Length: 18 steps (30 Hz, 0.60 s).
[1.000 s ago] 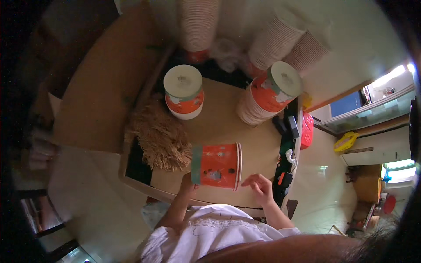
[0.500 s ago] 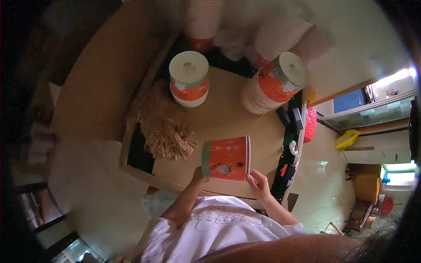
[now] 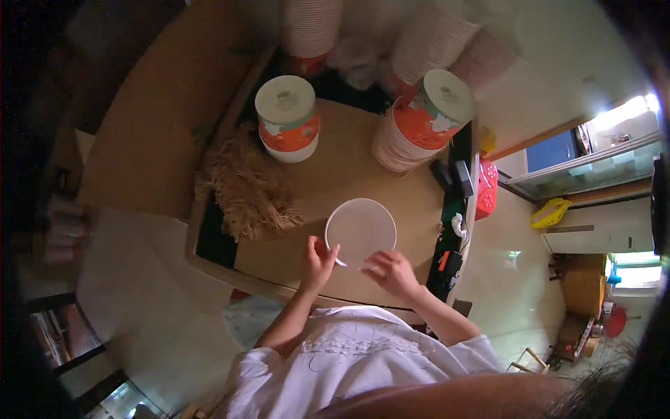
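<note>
A paper bucket is in front of me above the cardboard-topped table, its white inside and round rim facing up toward me. My left hand grips the rim at its near left side, thumb on the edge. At the near right of the rim is my right hand, fingers bent and pinched at the edge, slightly blurred. The bucket's outer print is hidden now. Beyond it stand an upside-down orange, green and white bucket on the left and an upside-down bucket stack on the right.
A tangle of brown fibre lies left on the table. Tall bucket stacks rise at the back, beside a crumpled clear plastic bag. Small dark boxes and a black-and-orange item line the right edge, near a red plastic basket.
The bucket has turned from lying sideways, orange print showing, to mouth up. My left hand has come from behind its base to the rim; my right hand has shifted left along the rim.
</note>
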Tool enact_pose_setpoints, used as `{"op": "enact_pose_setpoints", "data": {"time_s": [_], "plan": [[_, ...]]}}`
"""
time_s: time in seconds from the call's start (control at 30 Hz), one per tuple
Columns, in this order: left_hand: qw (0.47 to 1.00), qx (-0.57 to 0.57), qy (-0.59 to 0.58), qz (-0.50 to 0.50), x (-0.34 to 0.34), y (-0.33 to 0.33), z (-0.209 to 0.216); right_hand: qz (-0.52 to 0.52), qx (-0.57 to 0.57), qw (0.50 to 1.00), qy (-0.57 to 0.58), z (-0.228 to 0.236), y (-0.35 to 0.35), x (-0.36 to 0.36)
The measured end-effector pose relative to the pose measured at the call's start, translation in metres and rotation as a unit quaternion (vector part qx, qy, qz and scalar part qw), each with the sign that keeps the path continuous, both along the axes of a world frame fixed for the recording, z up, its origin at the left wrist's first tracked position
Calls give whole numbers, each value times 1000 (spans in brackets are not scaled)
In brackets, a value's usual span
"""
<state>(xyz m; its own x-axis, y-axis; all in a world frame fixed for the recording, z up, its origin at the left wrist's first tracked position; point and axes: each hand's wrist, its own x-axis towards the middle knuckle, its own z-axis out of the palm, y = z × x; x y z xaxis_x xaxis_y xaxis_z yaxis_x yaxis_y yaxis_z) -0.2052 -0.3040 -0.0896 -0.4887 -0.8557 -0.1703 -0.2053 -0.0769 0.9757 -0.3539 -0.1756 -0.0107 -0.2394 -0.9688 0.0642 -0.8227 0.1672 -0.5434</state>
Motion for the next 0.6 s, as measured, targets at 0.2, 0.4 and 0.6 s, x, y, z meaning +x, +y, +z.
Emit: {"op": "enact_pose_setpoints", "data": {"time_s": [0.2,0.4,0.6], "plan": [[997,-59,19,53,-23,10,-12,-250,-67,962,-88,-24,-3,-61],[988,-131,-29,82,-35,11,-18,-287,-83,948,-108,-22,-4,-67],[985,-146,-33,81,-36,18,-23,-294,-47,949,-104,-23,11,-62]]}}
